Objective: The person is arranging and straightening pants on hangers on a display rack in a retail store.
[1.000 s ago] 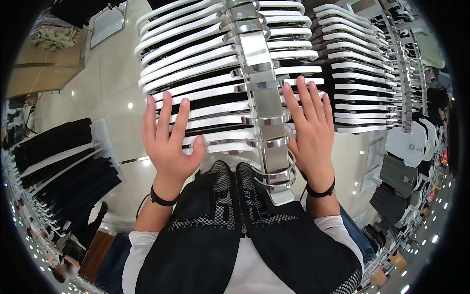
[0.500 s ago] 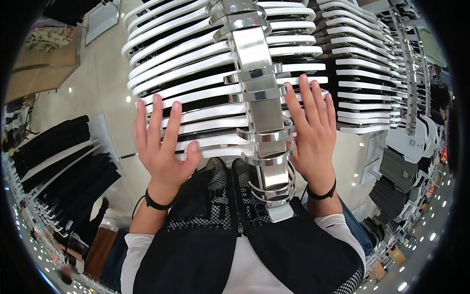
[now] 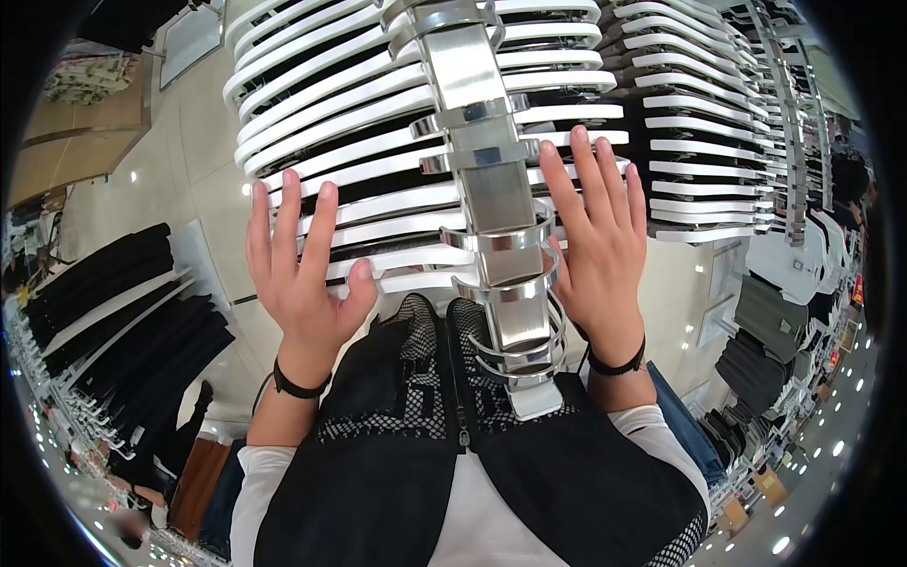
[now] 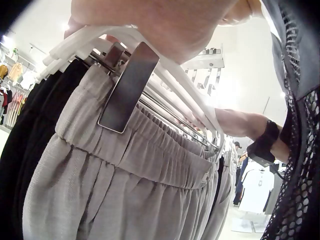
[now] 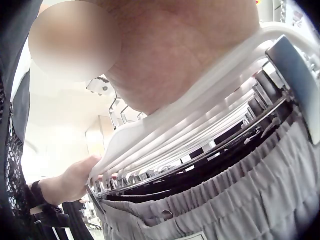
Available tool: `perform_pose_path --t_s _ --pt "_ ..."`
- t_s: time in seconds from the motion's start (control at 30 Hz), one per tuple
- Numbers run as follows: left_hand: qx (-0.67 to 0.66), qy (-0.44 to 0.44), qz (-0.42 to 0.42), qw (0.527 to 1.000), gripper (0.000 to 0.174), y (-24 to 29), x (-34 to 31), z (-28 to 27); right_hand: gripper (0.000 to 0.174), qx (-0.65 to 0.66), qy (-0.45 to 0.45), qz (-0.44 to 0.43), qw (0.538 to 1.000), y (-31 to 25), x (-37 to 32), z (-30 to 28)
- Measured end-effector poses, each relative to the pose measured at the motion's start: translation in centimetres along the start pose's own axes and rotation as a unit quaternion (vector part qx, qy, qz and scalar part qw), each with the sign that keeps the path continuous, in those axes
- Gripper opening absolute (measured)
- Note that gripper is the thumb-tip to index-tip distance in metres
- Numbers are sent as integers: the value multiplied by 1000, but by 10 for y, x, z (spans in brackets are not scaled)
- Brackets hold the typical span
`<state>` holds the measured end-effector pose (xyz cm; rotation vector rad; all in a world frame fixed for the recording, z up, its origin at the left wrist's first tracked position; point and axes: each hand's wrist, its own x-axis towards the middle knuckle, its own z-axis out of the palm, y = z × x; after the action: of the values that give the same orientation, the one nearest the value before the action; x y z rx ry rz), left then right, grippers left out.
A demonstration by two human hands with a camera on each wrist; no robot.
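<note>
My left hand [image 3: 307, 260] lies on the left arms of the nearest white hangers [image 3: 402, 200], fingers straight and spread. On the other side of the metal rail [image 3: 501, 198], my right hand [image 3: 605, 255] rests with straight fingers over the hangers' right arms. Both palms face down. In the left wrist view, grey trousers [image 4: 125, 155] with a gathered elastic waistband hang from the front hanger by a flat metal clip [image 4: 131, 87]. The right wrist view shows the same grey waistband [image 5: 215, 200] below the white hangers, close under my right palm.
A second rail of white hangers [image 3: 704, 146] stands to the right. Black garments [image 3: 104, 283] hang at the left, and a wooden display table [image 3: 85, 151] is at the upper left. The rail's end [image 3: 537, 402] points toward my black vest [image 3: 368, 472].
The rail and hangers have shifted left in the head view. My left hand has moved slightly left with them; my right hand stays almost in place. Both keep their fingers straight.
</note>
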<state>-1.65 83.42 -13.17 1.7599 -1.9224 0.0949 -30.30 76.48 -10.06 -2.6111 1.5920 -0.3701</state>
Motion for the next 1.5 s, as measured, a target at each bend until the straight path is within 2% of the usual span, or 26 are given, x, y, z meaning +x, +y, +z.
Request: perform_pose_path --t_s 0.33,0.43,0.47,0.57,0.6,0.7,0.73,0.83,0.87,0.97,1.0,1.1,1.13,1.23,1.43,1.5 --pt "-24 -13 20 999 63 -5 -5 -1 64 -12 -23 -5 1000 -3 -5 -7" --pt "-49 -7 5 999 67 -1 -12 0 64 1 -28 0 1000 -4 -10 -11" --pt "-46 -18 3 999 67 2 -13 -3 59 11 -11 0 1000 -6 -11 -13" --pt "-41 -41 -9 998 66 13 -20 -10 51 113 53 3 992 -7 -19 -9" --pt "-40 -41 -16 998 66 15 -23 -9 46 143 75 -23 987 -8 -20 -10" --pt "-41 -35 -30 998 65 17 -32 -7 45 397 72 -33 915 -20 -25 -22" --pt "-38 -35 -32 998 65 20 -34 -8 54 432 56 -74 897 -21 -23 -20" --pt "-24 -37 -37 998 66 23 -40 -10 69 468 14 -58 882 -21 -25 -15" --pt "-18 -37 -39 998 67 24 -41 -11 79 461 -7 -73 885 -18 -25 -18" --pt "-4 -29 -37 999 67 28 -43 -12 84 501 4 -61 863 -23 -25 -19" --pt "-4 -28 -35 999 67 28 -43 -12 87 507 -22 -63 860 -26 -25 -23" --pt "-14 -26 -30 999 68 28 -41 -11 86 527 -15 -47 849 -35 -27 -12" --pt "-22 -28 -28 999 67 26 -41 -10 83 507 -20 -71 859 -30 -26 -11" --pt "-25 -33 -20 999 67 26 -39 -12 78 541 -25 -62 838 -32 -28 -11" --pt "-19 -36 -17 999 66 30 -40 -14 69 538 -9 -51 841 -32 -31 -14" --pt "-19 -35 -17 999 66 29 -41 -14 67 492 16 -57 869 -32 -32 -14"
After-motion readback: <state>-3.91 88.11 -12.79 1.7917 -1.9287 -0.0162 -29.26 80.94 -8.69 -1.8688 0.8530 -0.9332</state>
